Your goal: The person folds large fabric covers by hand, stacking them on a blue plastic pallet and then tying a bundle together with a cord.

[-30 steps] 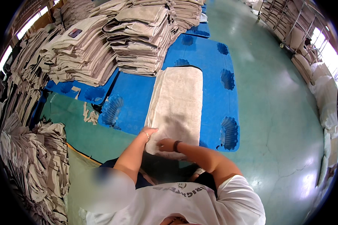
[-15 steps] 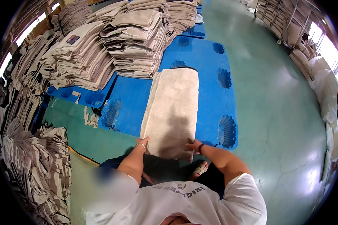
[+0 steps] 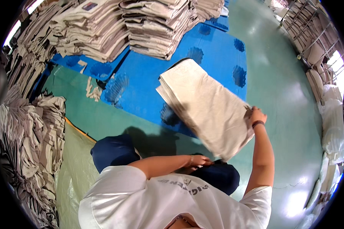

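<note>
Folded fabric [image 3: 212, 107] that half a second ago ran straight out from the person had swung askew, its near end carried off to the right. The left hand's place had changed too: from the near left corner it had come back toward the knees.

From where I stood, the right grip [image 3: 258, 115] was closed over the fabric's right-hand edge near the corner, fingers curled and a dark band at the wrist. The left grip [image 3: 200, 161] hung low beside the right knee [image 3: 221, 178], close to the nearest corner of the cloth, fingers bent; I could not tell whether it had hold of anything.

Pale and several layers thick, the fabric lay slantwise, its far end on the blue pallet [image 3: 141, 89] and its near end reaching past the pallet's edge over the green floor [image 3: 273, 95]. Beyond it rose a tall stack of folded cloth [image 3: 156, 32], with another stack [image 3: 93, 32] to its left carrying a phone [image 3: 89, 5]. Fabric scraps [image 3: 92, 91] littered the floor by the pallet, and a rumpled heap of cloth [image 3: 30, 145] filled the left side.
</note>
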### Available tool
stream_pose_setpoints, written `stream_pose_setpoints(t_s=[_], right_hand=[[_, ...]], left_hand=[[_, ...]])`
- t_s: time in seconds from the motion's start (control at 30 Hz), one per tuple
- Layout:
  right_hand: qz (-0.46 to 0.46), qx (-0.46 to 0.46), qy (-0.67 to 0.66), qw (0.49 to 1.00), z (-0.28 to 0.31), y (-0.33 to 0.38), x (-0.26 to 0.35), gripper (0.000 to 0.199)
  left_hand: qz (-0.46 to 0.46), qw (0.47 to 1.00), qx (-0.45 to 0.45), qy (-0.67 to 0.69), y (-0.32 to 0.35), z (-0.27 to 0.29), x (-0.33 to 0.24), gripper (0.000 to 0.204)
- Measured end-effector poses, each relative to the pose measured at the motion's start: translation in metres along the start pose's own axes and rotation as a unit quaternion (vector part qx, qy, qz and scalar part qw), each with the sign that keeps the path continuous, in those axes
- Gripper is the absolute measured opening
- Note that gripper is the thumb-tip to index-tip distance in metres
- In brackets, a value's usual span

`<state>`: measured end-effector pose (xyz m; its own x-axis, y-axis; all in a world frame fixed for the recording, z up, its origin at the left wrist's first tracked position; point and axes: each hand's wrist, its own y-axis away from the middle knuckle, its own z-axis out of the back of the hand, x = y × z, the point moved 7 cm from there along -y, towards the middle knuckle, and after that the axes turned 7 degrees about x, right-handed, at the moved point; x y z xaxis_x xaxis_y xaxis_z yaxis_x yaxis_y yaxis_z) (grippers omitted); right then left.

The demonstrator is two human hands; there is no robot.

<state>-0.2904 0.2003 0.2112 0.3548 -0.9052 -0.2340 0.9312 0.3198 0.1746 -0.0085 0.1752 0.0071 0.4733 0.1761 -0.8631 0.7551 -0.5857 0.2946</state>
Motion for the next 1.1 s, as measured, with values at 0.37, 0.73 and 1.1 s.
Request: stream_pose_setpoints(t_s=[0.37, 0.73, 1.1], right_hand=[[0.226, 0.173, -0.186, 0.940, -0.146, 0.022, 0.113, 0.033], [-0.076, 0.221, -0.140, 0.962, -0.175, 0.023, -0.004, 0.041], [-0.420, 0.313, -0.514, 0.679, -0.330, 0.186, -0.118, 0.038]], left_hand=[[0.034, 0.919, -0.366, 0.140, 0.111, 0.130, 0.040, 0.020], [-0.087, 0.751, -0.530, 0.385, 0.130, 0.209, 0.014, 0.039], [-0.049, 0.623, -0.499, 0.601, 0.094, 0.247, 0.004, 0.036]])
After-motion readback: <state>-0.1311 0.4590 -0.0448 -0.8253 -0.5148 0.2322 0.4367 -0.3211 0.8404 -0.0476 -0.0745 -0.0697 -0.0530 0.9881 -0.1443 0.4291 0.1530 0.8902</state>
